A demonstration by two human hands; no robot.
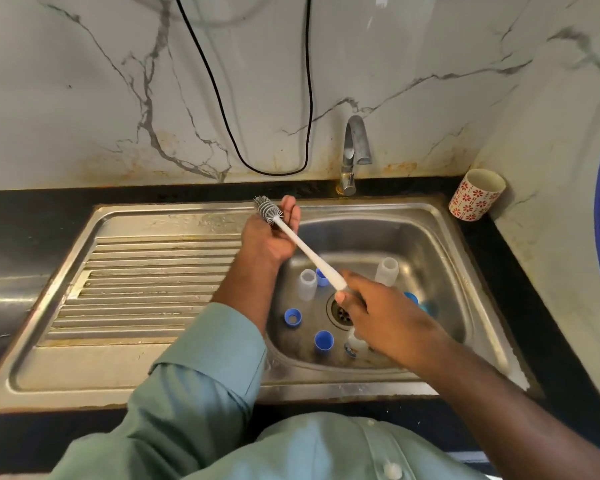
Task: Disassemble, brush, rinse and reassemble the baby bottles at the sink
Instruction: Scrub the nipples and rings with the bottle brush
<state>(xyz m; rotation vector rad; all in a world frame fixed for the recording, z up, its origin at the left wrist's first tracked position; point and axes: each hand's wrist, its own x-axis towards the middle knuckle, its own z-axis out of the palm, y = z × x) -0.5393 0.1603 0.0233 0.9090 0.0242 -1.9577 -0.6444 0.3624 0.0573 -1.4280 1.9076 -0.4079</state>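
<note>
The right hand (378, 313) grips the low end of a white brush (305, 249), fingers curled round the handle, over the drain (342, 311). The handle slants up toward 11 o'clock, and its grey bristle head lies against the left hand (269, 237), whose fingers curl loosely beside the bristles above the basin's 11 o'clock corner; whether they clasp the head I cannot tell. In the sink (440, 237) lie the taken-apart pieces: a clear bottle (307, 284) at 9 o'clock of the drain, another bottle (387, 270) at 1 o'clock, a blue ring (292, 317) and a blue cap (324, 340) near 7 o'clock. The tap (354, 150) stands at 12 o'clock, a patterned cup (475, 194) at 2.
</note>
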